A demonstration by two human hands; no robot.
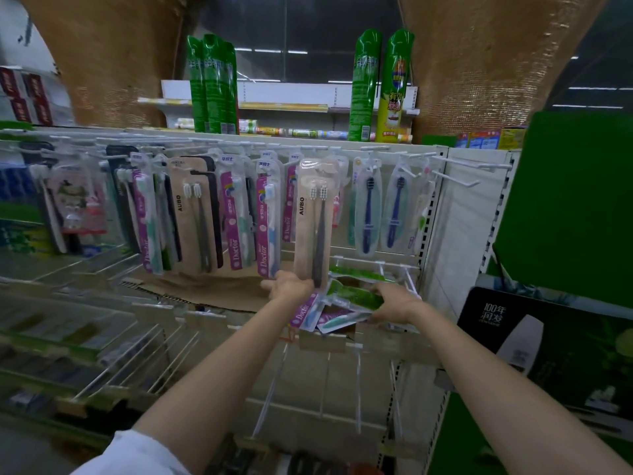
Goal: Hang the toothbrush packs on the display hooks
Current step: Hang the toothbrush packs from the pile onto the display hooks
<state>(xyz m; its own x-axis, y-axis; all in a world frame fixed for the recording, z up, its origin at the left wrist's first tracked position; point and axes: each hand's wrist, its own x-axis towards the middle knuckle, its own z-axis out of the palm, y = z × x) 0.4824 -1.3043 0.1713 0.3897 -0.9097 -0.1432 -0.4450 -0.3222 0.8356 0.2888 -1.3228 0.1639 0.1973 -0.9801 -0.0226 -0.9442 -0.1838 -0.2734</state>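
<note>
My left hand (290,286) grips the bottom end of a beige AUBO toothbrush pack (313,217), held upright in front of the hook row (301,150). The pack's top reaches the hooks; whether it hangs on one I cannot tell. My right hand (394,301) rests on a pile of loose packs (346,305) in green and purple wrapping on the lower shelf, fingers closed on a green pack (356,296). Several packs hang along the rail, among them another AUBO pack (191,214) and purple Doctor packs (265,221).
Bare white hooks (459,173) stick out at the right end of the rail. Green spray cans (380,87) stand on top of the shelf. A flattened cardboard sheet (205,286) lies behind the pile. Wire dividers (144,358) run along the lower shelves. A dark boxed product (548,344) sits at right.
</note>
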